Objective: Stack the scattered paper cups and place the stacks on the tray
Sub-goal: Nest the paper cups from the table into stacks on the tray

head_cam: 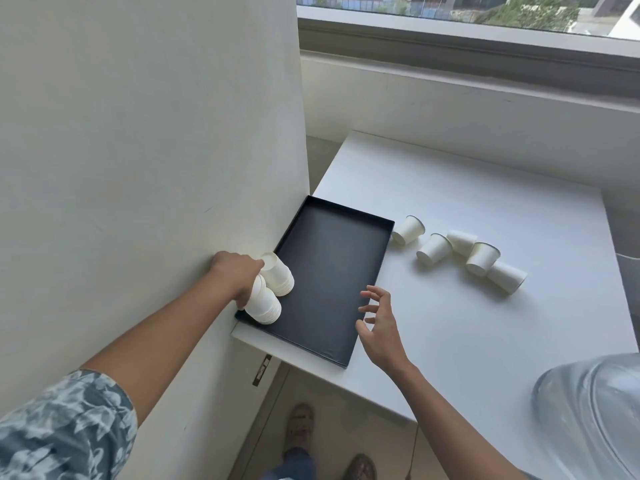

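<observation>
Two stacks of paper cups were found inverted in the near left corner of the black tray (332, 271), close against the wall (149, 168): the nearer stack (266, 304) was gripped by the left hand (239, 275), fingers curled round its upper part, while the farther stack (278, 277) stood touching it and the hand. The right hand (379, 322) was held open with fingers spread, holding nothing, just beside the tray's right rim. Five loose cups (434, 249) lay on their sides on the white bench (485, 341), to the right of the tray, some touching one another. Several risks were judged to exist. The farther stack could be toppled if the left hand were withdrawn carelessly, given the contact. The tray's near left corner appeared to sit at the bench edge, so a push could shift it over. The loose cups, being on their sides, could be rolled toward the bench edge if knocked.
</observation>
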{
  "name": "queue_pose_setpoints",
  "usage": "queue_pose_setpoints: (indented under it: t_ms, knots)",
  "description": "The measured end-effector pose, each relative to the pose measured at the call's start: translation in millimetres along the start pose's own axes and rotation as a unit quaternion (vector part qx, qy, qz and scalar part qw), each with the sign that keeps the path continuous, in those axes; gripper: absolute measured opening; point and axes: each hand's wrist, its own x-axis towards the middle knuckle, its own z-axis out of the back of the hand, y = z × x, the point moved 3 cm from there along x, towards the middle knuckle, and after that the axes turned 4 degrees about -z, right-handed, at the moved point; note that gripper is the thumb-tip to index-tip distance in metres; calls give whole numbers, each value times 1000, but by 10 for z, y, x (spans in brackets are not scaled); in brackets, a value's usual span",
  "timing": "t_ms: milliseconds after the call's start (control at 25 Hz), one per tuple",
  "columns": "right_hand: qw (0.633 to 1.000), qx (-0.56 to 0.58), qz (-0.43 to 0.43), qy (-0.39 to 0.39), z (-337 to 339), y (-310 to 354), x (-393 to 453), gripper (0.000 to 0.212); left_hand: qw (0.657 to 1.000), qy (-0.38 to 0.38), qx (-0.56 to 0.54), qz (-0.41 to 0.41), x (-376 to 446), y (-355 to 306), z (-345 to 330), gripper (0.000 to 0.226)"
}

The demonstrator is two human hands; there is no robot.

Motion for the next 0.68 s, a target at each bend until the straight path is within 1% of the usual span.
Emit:
queue_pose_setpoints:
  t_ms: [80, 240, 400, 520, 600, 680]
  knots:
    - [1000, -8, 1, -2, 27, -16, 1, 62, 1000, 2, 23, 0, 52, -47, -60, 75]
    - [1000, -22, -8, -8, 93, -100, 8, 61, 997, -31, 77, -10, 126, -104, -172, 68]
    - [999, -29, -21, -5, 93, -192, 17, 59, 996, -59, 61, -19, 185, -134, -225, 57]
    - [999, -32, -25, 1, 70, -233, 48, 58, 998, -56, 36, -20, 216, -158, -287, 53]
    - [999, -35, -27, 5, 65, -265, 92, 57, 999, -45, 14, -16, 244, -172, -339, 57]
    - [999, -38, -30, 13, 71, -292, 134, 56, 999, -45, -9, 2, 236, -179, -349, 72]
